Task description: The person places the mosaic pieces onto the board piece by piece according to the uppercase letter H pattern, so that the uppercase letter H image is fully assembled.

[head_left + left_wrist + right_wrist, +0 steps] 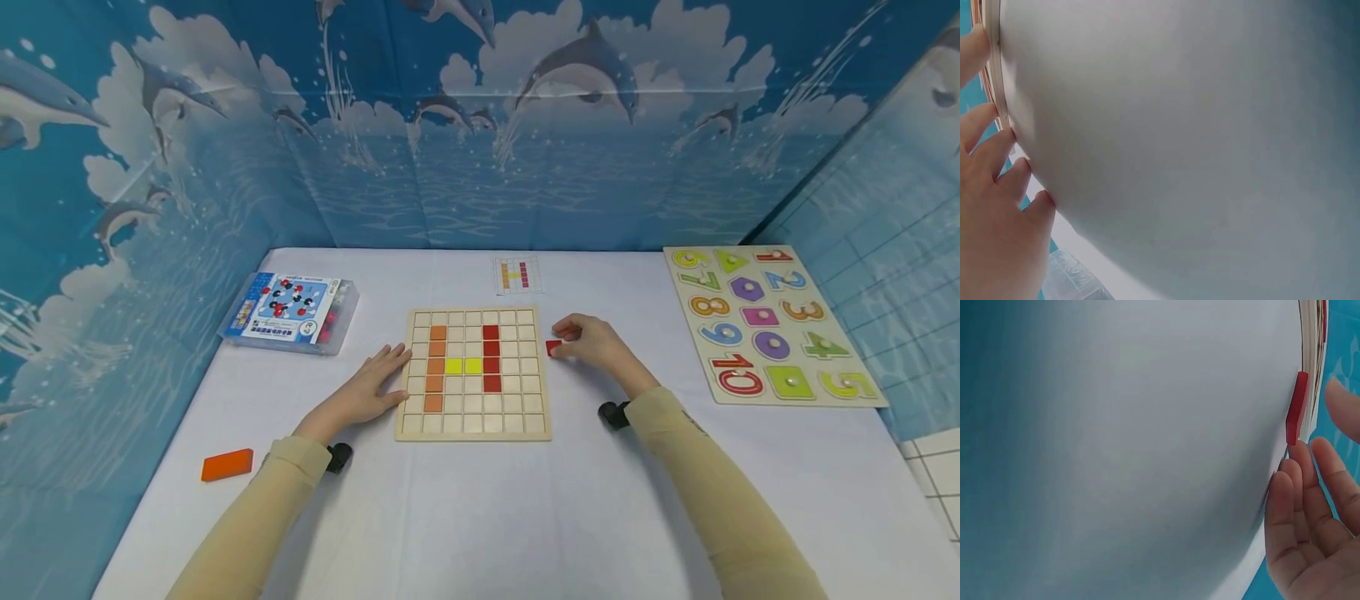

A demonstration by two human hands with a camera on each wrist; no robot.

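A wooden grid board [517,429] lies mid-table, bearing a column of several orange squares [436,367], two yellow squares [462,366] and a column of several red squares [491,358]. My left hand [363,390] rests at the board's left edge with fingers spread, and the left wrist view shows its fingertips [1004,134] along that edge. Beside the board's right edge, a red block [1297,409] lies on the table. My right hand [596,343] is at this block, a fingertip at its near end. Its thumb stands apart from the block in the right wrist view.
A small pattern card [518,276] lies behind the board. At the back left is a clear plastic box [288,312] with a molecule label. An orange block [227,465] lies front left, a number puzzle board [772,325] at right. Dolphin curtains [480,167] enclose the table.
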